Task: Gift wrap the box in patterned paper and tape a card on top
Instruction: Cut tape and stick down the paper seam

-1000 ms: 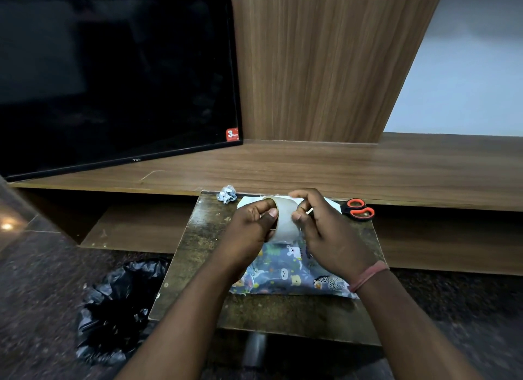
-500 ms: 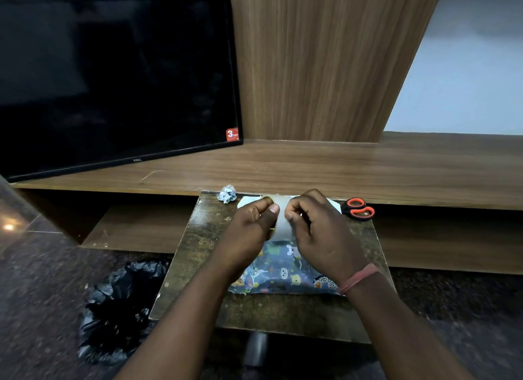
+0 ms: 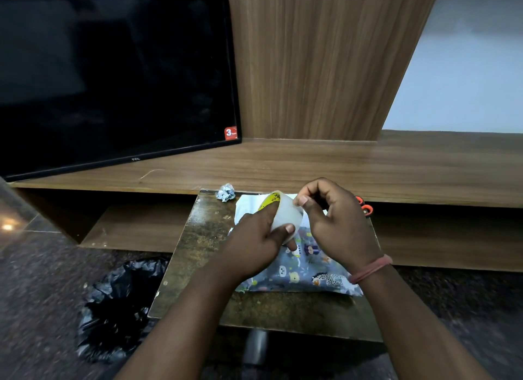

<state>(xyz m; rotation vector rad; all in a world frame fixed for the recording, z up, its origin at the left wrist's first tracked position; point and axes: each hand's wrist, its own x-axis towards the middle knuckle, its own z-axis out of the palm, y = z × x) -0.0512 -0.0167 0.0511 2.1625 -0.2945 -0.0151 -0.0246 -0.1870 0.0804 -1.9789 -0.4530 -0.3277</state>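
**Tape end at risk over the wrapped box**

The left hand (image 3: 256,242) gripped a roll of clear tape (image 3: 283,214), thumb pressed across its outer face and fingers curled round behind, holding it just above the box wrapped in animal-print paper (image 3: 305,275). The right hand (image 3: 336,226) was at the roll's upper right edge with thumb and forefinger drawn together, apparently picking at or pinching the tape's free end; whether a strip was actually caught between them could not be told, clear tape being nearly invisible there. The box lay on the small dark table (image 3: 195,255), and a white sheet (image 3: 247,210), possibly the card or spare paper, showed beyond it under the hands.

Several things looked likely to go wrong. If the end was only scratched at with a nail, it could split lengthwise and give a ragged sliver. A strip pulled free above the box could droop onto the printed paper and tear it when lifted. A long strip could fold onto itself or cling to the fingers. The orange-handled scissors (image 3: 365,207) were mostly hidden behind the right hand, so cutting would require one hand to let go, and the loose end might snap back onto the roll.

A crumpled paper scrap (image 3: 225,192) sat at the table's far edge and a black bin bag (image 3: 119,303) lay on the floor to the left.
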